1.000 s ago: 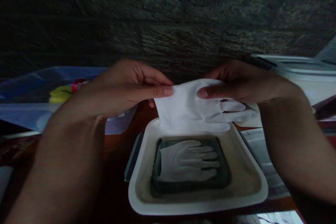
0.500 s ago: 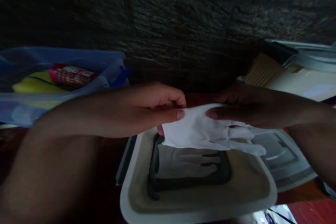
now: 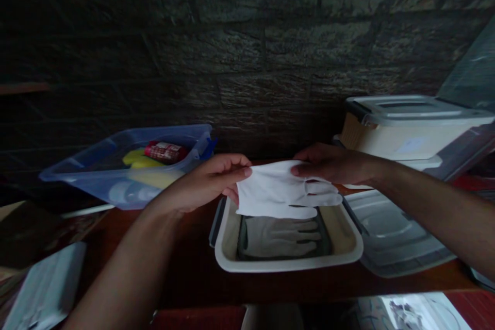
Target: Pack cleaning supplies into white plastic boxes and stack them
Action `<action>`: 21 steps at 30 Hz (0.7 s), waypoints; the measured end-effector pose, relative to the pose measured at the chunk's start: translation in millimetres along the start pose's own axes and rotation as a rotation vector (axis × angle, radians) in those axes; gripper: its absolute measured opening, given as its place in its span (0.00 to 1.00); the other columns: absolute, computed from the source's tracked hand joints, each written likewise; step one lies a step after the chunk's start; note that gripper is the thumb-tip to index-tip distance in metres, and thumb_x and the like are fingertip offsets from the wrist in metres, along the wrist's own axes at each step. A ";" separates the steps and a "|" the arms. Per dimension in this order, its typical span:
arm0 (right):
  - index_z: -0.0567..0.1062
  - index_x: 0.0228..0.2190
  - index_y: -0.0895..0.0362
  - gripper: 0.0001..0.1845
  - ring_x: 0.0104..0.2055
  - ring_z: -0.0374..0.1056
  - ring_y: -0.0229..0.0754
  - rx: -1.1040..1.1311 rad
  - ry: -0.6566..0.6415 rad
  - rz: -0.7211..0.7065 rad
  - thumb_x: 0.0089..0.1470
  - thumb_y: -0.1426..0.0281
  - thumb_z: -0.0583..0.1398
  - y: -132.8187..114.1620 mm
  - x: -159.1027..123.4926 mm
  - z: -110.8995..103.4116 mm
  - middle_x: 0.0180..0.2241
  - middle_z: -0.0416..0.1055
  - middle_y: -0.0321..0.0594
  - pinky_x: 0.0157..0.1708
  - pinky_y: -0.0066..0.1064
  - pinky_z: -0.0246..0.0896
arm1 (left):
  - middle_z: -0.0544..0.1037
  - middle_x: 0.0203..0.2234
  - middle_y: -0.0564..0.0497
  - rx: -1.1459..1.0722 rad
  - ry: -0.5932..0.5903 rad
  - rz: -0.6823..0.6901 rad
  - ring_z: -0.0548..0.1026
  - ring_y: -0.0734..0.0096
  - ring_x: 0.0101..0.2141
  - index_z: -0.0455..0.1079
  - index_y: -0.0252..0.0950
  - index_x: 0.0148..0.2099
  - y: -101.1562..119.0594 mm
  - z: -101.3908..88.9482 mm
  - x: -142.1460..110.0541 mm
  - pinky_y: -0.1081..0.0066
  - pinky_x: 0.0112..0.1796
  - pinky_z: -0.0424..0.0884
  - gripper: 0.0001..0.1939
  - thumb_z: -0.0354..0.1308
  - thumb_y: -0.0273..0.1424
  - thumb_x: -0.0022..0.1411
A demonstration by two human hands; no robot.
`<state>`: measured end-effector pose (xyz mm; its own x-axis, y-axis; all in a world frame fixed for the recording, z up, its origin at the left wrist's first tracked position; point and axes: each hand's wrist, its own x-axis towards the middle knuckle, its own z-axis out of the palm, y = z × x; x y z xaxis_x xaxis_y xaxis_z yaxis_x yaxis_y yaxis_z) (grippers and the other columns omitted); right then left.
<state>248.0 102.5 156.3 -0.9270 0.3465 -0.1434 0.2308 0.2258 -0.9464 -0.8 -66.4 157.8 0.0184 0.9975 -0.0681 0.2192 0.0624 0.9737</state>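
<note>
A white cloth glove [image 3: 270, 188] is stretched flat between my two hands, its fingers pointing right. My left hand [image 3: 218, 178] pinches the cuff at the upper left corner. Thumb on top, my right hand [image 3: 328, 165] grips the upper edge near the glove's fingers. Directly beneath is a cream plastic box [image 3: 290, 266] without its lid. Inside it lies another white glove [image 3: 280, 237] on a dark grey-green cloth or pouch [image 3: 325, 247]; the held glove covers the back part of the box.
A translucent blue bin [image 3: 116, 152] at left holds a red bottle [image 3: 165, 151] and yellow items. At right lie a clear lid [image 3: 390, 227] and a lidded cream box [image 3: 410, 136]. A brick wall [image 3: 247, 56] rises behind the wooden table [image 3: 185, 268].
My view has pulled back and widened, so hands, glove and box look smaller. Both hands still hold the white glove over the box.
</note>
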 end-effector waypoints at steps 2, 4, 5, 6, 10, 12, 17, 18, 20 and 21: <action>0.80 0.35 0.57 0.18 0.29 0.65 0.36 0.069 0.027 -0.022 0.55 0.54 0.68 -2.5 -1.1 3.5 0.29 0.74 0.35 0.30 0.28 0.62 | 0.79 0.30 0.47 -0.017 0.041 -0.017 0.80 0.67 0.28 0.75 0.38 0.42 -0.4 -1.0 -4.4 0.73 0.28 0.77 0.12 0.64 0.41 0.64; 0.79 0.32 0.58 0.17 0.30 0.66 0.36 0.161 0.043 -0.038 0.55 0.56 0.69 -5.3 -3.2 7.4 0.29 0.74 0.35 0.33 0.28 0.63 | 0.79 0.31 0.47 -0.039 0.065 -0.036 0.79 0.69 0.28 0.75 0.37 0.43 0.1 -0.5 -8.8 0.73 0.28 0.77 0.12 0.63 0.40 0.65; 0.79 0.32 0.58 0.16 0.31 0.67 0.36 0.209 0.042 -0.036 0.54 0.57 0.70 -6.3 -4.6 9.3 0.30 0.74 0.35 0.34 0.28 0.63 | 0.79 0.31 0.47 -0.053 0.072 -0.043 0.79 0.69 0.27 0.75 0.37 0.44 0.3 0.2 -11.0 0.74 0.28 0.77 0.12 0.63 0.40 0.65; 0.80 0.33 0.58 0.16 0.31 0.68 0.37 0.256 0.035 -0.022 0.53 0.57 0.70 -6.9 -5.9 11.1 0.30 0.75 0.35 0.35 0.29 0.64 | 0.79 0.30 0.47 -0.069 0.075 -0.045 0.79 0.70 0.27 0.75 0.37 0.45 0.5 1.0 -13.2 0.74 0.28 0.76 0.12 0.63 0.40 0.65; 0.80 0.36 0.59 0.18 0.31 0.70 0.38 0.338 -0.002 0.092 0.51 0.57 0.71 -4.2 -9.8 14.8 0.31 0.76 0.37 0.35 0.31 0.66 | 0.79 0.30 0.48 -0.116 0.094 -0.060 0.78 0.71 0.26 0.75 0.37 0.44 1.8 4.0 -20.5 0.76 0.26 0.75 0.13 0.63 0.41 0.65; 0.80 0.37 0.59 0.19 0.29 0.69 0.37 0.285 0.008 0.107 0.52 0.56 0.70 -0.8 -11.2 14.7 0.31 0.76 0.37 0.30 0.29 0.64 | 0.79 0.30 0.47 -0.122 0.089 -0.078 0.79 0.70 0.26 0.75 0.37 0.44 3.7 4.5 -23.3 0.75 0.25 0.76 0.14 0.64 0.41 0.64; 0.78 0.34 0.59 0.19 0.23 0.58 0.32 0.080 0.054 0.069 0.56 0.54 0.67 4.3 -15.9 13.5 0.24 0.69 0.33 0.20 0.25 0.48 | 0.80 0.29 0.46 -0.077 0.064 -0.105 0.79 0.69 0.24 0.76 0.36 0.48 10.7 7.3 -23.8 0.74 0.24 0.77 0.17 0.65 0.41 0.63; 0.78 0.33 0.59 0.18 0.23 0.57 0.32 0.046 0.068 0.056 0.57 0.55 0.66 4.4 -15.9 12.9 0.24 0.68 0.32 0.21 0.25 0.48 | 0.81 0.30 0.47 -0.058 0.062 -0.114 0.79 0.69 0.25 0.75 0.36 0.49 12.1 8.8 -21.7 0.73 0.25 0.78 0.16 0.65 0.40 0.63; 0.77 0.32 0.58 0.17 0.24 0.57 0.32 -0.015 0.111 0.017 0.58 0.56 0.65 4.3 -13.8 11.0 0.24 0.67 0.32 0.23 0.25 0.51 | 0.80 0.29 0.49 -0.036 0.093 -0.094 0.78 0.72 0.24 0.75 0.35 0.49 14.3 12.7 -14.7 0.76 0.24 0.77 0.14 0.65 0.37 0.64; 0.77 0.31 0.58 0.17 0.24 0.58 0.33 -0.044 0.148 -0.002 0.59 0.55 0.65 4.3 -11.8 9.6 0.25 0.67 0.33 0.23 0.26 0.52 | 0.80 0.29 0.50 -0.039 0.124 -0.075 0.78 0.73 0.24 0.74 0.35 0.48 15.1 14.9 -10.2 0.77 0.24 0.77 0.13 0.64 0.35 0.64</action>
<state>257.2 90.7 151.1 -0.8746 0.4755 -0.0944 0.2448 0.2651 -0.9327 16.8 -76.1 170.0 -0.1183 0.9862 -0.1160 0.1768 0.1359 0.9748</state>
